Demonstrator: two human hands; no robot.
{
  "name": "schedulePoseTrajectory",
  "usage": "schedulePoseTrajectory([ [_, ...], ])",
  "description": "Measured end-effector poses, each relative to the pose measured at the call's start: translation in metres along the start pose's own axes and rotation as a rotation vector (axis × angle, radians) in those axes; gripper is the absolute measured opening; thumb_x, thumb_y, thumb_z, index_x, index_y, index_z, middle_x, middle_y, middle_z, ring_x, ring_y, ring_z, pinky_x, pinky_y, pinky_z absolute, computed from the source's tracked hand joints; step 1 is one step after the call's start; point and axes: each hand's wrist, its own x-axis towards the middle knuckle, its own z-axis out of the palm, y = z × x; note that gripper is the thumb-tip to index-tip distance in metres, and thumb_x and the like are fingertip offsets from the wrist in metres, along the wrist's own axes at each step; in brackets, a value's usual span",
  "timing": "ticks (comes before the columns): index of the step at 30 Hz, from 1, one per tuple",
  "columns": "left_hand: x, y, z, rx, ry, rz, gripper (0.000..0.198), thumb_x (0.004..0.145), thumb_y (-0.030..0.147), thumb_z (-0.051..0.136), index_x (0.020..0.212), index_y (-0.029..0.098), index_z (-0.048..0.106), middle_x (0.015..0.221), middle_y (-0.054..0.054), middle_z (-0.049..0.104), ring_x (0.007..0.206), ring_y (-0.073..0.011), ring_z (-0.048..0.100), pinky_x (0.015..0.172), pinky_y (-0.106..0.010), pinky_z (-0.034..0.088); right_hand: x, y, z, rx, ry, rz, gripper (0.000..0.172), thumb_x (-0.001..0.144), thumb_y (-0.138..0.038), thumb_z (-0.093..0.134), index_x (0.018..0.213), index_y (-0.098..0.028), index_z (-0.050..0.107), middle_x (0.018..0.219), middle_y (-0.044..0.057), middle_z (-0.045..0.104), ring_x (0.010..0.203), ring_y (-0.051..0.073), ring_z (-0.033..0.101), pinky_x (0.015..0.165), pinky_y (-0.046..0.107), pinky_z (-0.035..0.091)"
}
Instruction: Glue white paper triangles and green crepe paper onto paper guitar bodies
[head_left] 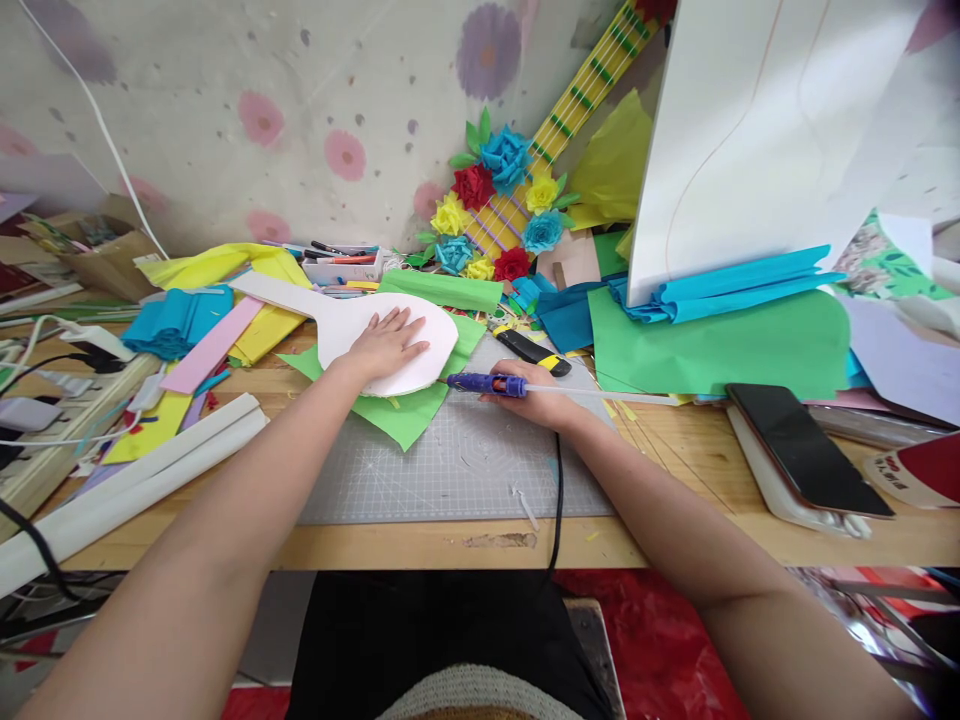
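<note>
My left hand point(388, 349) lies flat with spread fingers on a white guitar-shaped board point(341, 325), whose long neck points to the upper left. Beneath the board is a sheet of green paper point(409, 425), its corners sticking out. In my right hand point(529, 397) is a blue hot glue gun point(480, 384), with a long clear glue stick point(600, 393) out of its back. The gun's nozzle points left, at the lower right edge of the board; whether it touches is too small to tell. A grey cutting mat point(450, 480) lies below.
A yellow-and-black utility knife point(532, 352) lies behind my right hand. A paper-flower guitar point(502, 215) leans on the wall, beside a large white board point(735, 140). To the right are a phone point(802, 445) and a red cup point(919, 472); left, white rolls point(150, 480) and a power strip point(75, 430).
</note>
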Motion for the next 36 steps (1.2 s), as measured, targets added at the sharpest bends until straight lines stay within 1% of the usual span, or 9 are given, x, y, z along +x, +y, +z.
schedulePoseTrajectory([
  [6, 0.002, -0.002, 0.002, 0.007, 0.007, 0.004, 0.068, 0.091, 0.058, 0.015, 0.15, 0.024, 0.018, 0.158, -0.004, 0.006, 0.145, -0.0225, 0.002, 0.116, -0.045, 0.004, -0.001, 0.005, -0.001, 0.006, 0.017, 0.03, 0.026, 0.075, -0.047, 0.063, 0.08, -0.022, 0.058, 0.083, 0.004, 0.063, 0.077, 0.019, 0.056, 0.065, 0.027, 0.037],
  [9, 0.001, -0.001, 0.002, 0.006, 0.009, 0.004, 0.069, 0.091, 0.058, 0.015, 0.15, 0.023, 0.018, 0.158, -0.005, 0.005, 0.145, -0.023, 0.003, 0.116, -0.045, 0.005, -0.003, 0.009, 0.0, 0.115, 0.041, 0.061, 0.03, 0.073, -0.05, 0.064, 0.078, -0.021, 0.058, 0.08, 0.003, 0.062, 0.074, 0.019, 0.056, 0.066, 0.029, 0.039],
  [15, 0.0, -0.001, 0.003, 0.004, 0.019, 0.002, 0.067, 0.091, 0.057, 0.015, 0.15, 0.024, 0.018, 0.158, -0.004, 0.005, 0.145, -0.0221, 0.002, 0.116, -0.045, 0.004, 0.0, 0.023, 0.007, 0.495, 0.25, 0.374, 0.042, 0.069, -0.054, 0.066, 0.093, -0.02, 0.06, 0.082, 0.006, 0.065, 0.079, 0.022, 0.06, 0.071, 0.035, 0.047],
  [18, 0.0, -0.003, 0.004, -0.003, 0.024, 0.011, 0.067, 0.091, 0.057, 0.015, 0.15, 0.025, 0.017, 0.158, -0.004, 0.005, 0.145, -0.022, 0.002, 0.116, -0.045, 0.003, 0.007, 0.033, 0.009, 0.536, 0.321, 0.402, 0.047, 0.073, -0.056, 0.061, 0.103, -0.02, 0.059, 0.086, 0.008, 0.067, 0.086, 0.023, 0.061, 0.074, 0.036, 0.049],
  [20, 0.0, -0.002, 0.003, -0.001, 0.017, 0.009, 0.067, 0.091, 0.057, 0.015, 0.15, 0.024, 0.017, 0.158, -0.004, 0.005, 0.145, -0.022, 0.002, 0.115, -0.045, 0.003, 0.011, 0.039, 0.008, 0.522, 0.355, 0.391, 0.05, 0.074, -0.057, 0.059, 0.109, -0.02, 0.058, 0.091, 0.008, 0.068, 0.091, 0.023, 0.061, 0.076, 0.035, 0.049],
  [23, -0.002, 0.0, 0.0, 0.007, 0.004, 0.003, 0.067, 0.091, 0.056, 0.015, 0.15, 0.023, 0.017, 0.158, -0.005, 0.004, 0.145, -0.021, 0.001, 0.116, -0.044, 0.004, 0.015, 0.046, 0.002, 0.468, 0.383, 0.438, 0.05, 0.074, -0.055, 0.059, 0.108, -0.019, 0.059, 0.098, 0.009, 0.068, 0.095, 0.024, 0.062, 0.078, 0.035, 0.049],
  [27, -0.004, 0.001, -0.002, 0.017, 0.002, 0.005, 0.067, 0.091, 0.056, 0.016, 0.15, 0.023, 0.017, 0.158, -0.006, 0.005, 0.145, -0.0207, 0.002, 0.116, -0.043, 0.004, 0.016, 0.048, -0.01, 0.325, 0.327, 0.522, 0.045, 0.074, -0.051, 0.061, 0.105, -0.017, 0.062, 0.095, 0.01, 0.069, 0.093, 0.027, 0.063, 0.078, 0.036, 0.048],
  [31, -0.003, 0.0, -0.001, 0.018, 0.003, 0.018, 0.068, 0.091, 0.056, 0.018, 0.15, 0.022, 0.017, 0.158, -0.007, 0.005, 0.145, -0.021, 0.002, 0.116, -0.043, 0.004, 0.015, 0.044, -0.015, 0.214, 0.273, 0.539, 0.045, 0.076, -0.051, 0.06, 0.105, -0.017, 0.062, 0.096, 0.011, 0.068, 0.093, 0.028, 0.063, 0.078, 0.036, 0.047],
  [36, -0.003, 0.0, 0.001, 0.044, 0.029, 0.031, 0.066, 0.091, 0.056, 0.021, 0.149, 0.024, 0.02, 0.158, -0.007, 0.006, 0.145, -0.0247, -0.002, 0.113, -0.053, -0.006, 0.015, 0.042, -0.014, 0.056, 0.208, 0.575, 0.042, 0.076, -0.054, 0.061, 0.095, -0.017, 0.061, 0.098, 0.015, 0.067, 0.093, 0.029, 0.063, 0.075, 0.034, 0.045],
])
